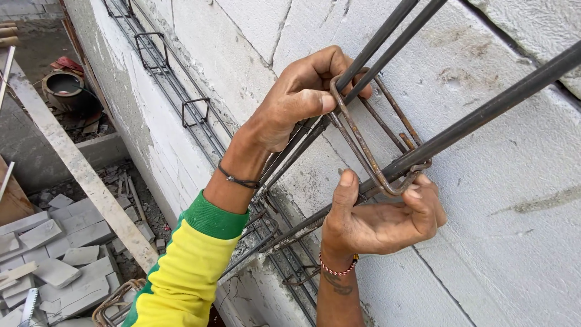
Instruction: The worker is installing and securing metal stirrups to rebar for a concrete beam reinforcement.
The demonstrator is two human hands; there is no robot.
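Rusty steel stirrup [369, 142] sits looped around the long rebars [484, 115] atop the block wall [514, 230]; my left hand [299, 97] grips its upper corner, my right hand [387, 218] cups its lower bend. I judge I'm seating it, and squaring it across the bars comes next.

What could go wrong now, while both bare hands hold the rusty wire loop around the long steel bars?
1. The right hand has fingertips between the rusty stirrup and a long bar; they might get pinched.
2. The stirrup's hooked ends lie near bare skin and could scratch it.
3. The left hand grips where stirrup meets bars; a slip might scrape it.
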